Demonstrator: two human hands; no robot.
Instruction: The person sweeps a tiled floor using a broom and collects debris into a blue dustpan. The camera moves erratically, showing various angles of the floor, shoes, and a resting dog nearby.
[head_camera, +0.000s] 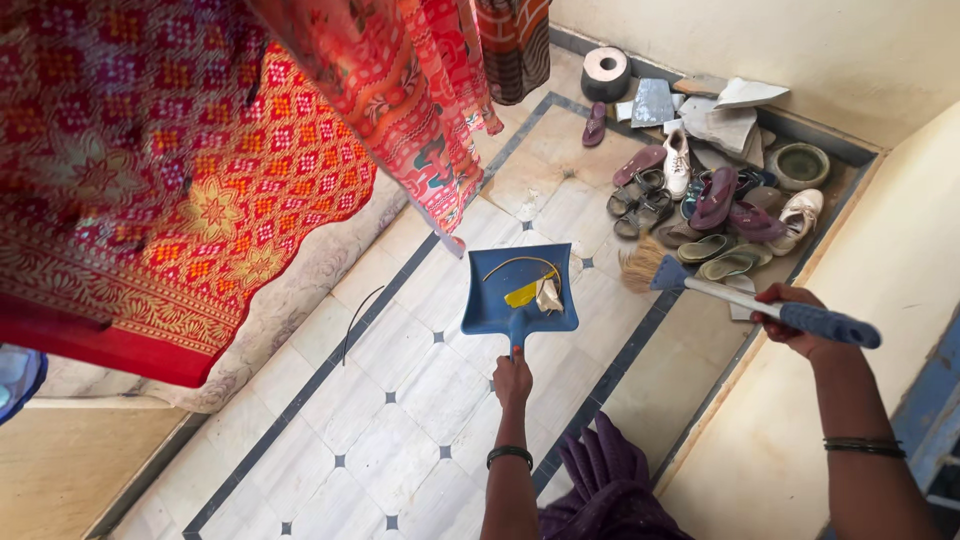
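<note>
Head view, left hand (512, 380) gripping dustpan (520, 290) (handle hidden), broom (745, 298).

Setting: a home, likely a landing or balcony. Patterned red cloth (190, 170) is hanging overhead; worn shoes and sandals (700, 200) are lying heaped on the tiled floor (400, 430).

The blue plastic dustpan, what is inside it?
The blue plastic dustpan holds a yellow scrap, a crumpled pale paper piece and a thin curved strip. Anything beneath the scraps is covered.
</note>
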